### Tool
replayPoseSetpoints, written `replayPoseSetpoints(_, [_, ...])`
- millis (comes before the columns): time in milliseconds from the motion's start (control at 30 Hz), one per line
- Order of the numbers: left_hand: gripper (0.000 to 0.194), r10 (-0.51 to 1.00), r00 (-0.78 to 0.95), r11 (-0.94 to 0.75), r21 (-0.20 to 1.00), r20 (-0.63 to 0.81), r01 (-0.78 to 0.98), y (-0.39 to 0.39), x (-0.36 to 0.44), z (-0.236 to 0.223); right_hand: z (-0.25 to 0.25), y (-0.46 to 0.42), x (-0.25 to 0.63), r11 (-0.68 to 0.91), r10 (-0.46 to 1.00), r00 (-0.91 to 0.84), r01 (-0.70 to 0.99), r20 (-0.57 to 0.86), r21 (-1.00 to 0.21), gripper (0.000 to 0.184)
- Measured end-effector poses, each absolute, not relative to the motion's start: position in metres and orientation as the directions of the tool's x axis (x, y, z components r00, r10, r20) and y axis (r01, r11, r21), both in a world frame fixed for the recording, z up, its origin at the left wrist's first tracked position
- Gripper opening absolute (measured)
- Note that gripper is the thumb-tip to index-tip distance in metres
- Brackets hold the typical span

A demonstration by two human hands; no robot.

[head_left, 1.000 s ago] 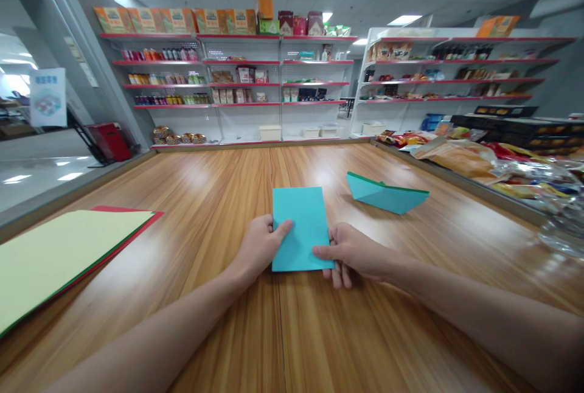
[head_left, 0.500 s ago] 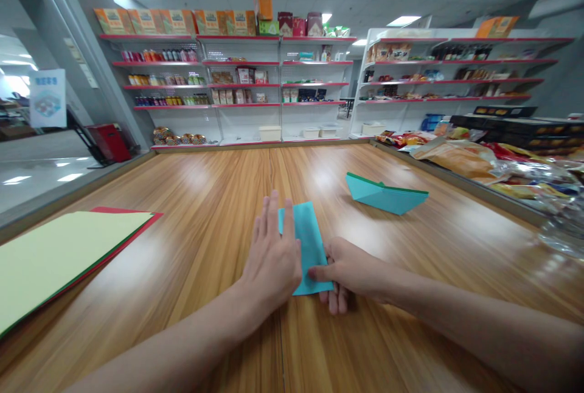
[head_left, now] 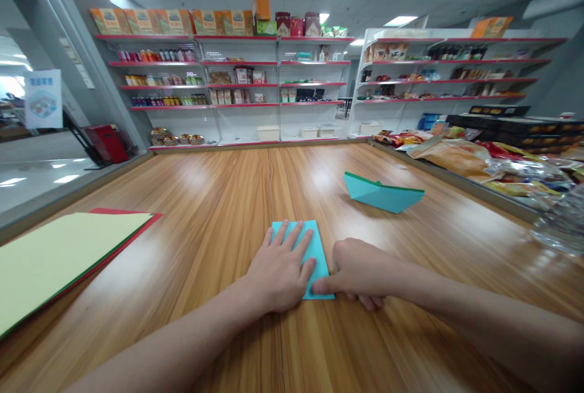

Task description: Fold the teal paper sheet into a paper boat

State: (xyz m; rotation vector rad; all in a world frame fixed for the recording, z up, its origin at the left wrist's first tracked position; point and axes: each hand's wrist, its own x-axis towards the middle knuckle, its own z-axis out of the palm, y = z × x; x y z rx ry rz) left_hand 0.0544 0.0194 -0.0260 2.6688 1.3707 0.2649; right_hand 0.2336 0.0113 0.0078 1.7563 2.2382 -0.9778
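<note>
Blue, flat and rectangular, a piece of folded paper [head_left: 322,267] lies on the brown wood-grain surface [head_left: 219,198], directly in front of the person. The left hand [head_left: 283,266] presses down on it with an open grip, palm down and fingers spread. The right hand [head_left: 353,274] has its fingers curled and its thumb on the paper's lower right corner; whether that grip is pinching the corner or only pressing on it, I cannot tell. Beyond the right hand and well apart from it sits a blue folded-paper boat [head_left: 383,195] with a green upper edge. To the left lies a stack of pale yellow, green and red paper sheets [head_left: 68,253].
</note>
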Motion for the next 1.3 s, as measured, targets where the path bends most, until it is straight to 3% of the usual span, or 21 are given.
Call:
replayPoseSetpoints(200, [0.059, 0.798, 0.596, -0.602, 0.178, 0.094, 0.778, 0.02, 0.054, -0.026, 0.007, 0.035, 0.237, -0.021, 0.833, -0.179, 0.935, -0.523, -0.354, 0.055])
replayPoseSetpoints(333, [0.062, 0.794, 0.6, -0.607, 0.16, 0.098, 0.778, 0.019, 0.053, -0.025, 0.002, 0.051, 0.242, -0.027, 0.801, -0.251, 0.892, -0.544, -0.451, 0.056])
replayPoseSetpoints(500, [0.063, 0.79, 0.606, -0.613, 0.14, 0.096, 0.777, 0.018, 0.054, -0.024, -0.004, 0.066, 0.243, -0.079, 0.857, -0.19, 0.87, -0.479, -0.487, 0.055])
replayPoseSetpoints(833, [0.063, 0.787, 0.608, -0.617, 0.136, 0.108, 0.775, 0.016, 0.054, -0.022, -0.002, 0.112, 0.237, -0.128, 0.884, -0.076, 0.909, -0.462, -0.396, 0.057])
replayPoseSetpoints(1033, [0.063, 0.801, 0.586, -0.598, 0.158, 0.12, 0.786, 0.014, 0.053, -0.023, 0.002, 0.089, 0.24, -0.025, 0.917, -0.146, 0.907, -0.37, -0.42, 0.058])
replayPoseSetpoints(1300, [0.063, 0.801, 0.585, -0.598, 0.148, 0.126, 0.787, 0.014, 0.053, -0.024, 0.004, 0.054, 0.256, 0.141, 0.815, -0.384, 0.858, -0.433, -0.494, 0.058])
